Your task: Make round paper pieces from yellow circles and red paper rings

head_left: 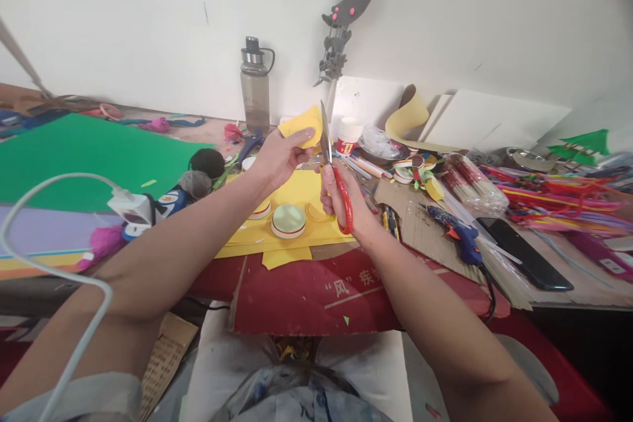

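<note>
My left hand [289,155] pinches a piece of yellow sheet [301,124], raised above the table. Close to its right edge stand the blades of red-handled scissors [342,201], which point upward; whether they touch the sheet I cannot tell. The fingers of my right hand [349,194] are wrapped round the scissors' handles. Below both hands, a round pale green disc with a red and white rim [289,220] lies on yellow sheets [247,241]. A similar disc [260,210] sits to its left, partly behind my left forearm.
A water bottle [255,89] stands at the back by the wall. Green sheet [89,158] covers the left side. To the right are a paper cup [347,136], a blue glue gun [459,234], a black phone [525,254] and pipe cleaners [548,191]. A white cable [64,270] loops at left.
</note>
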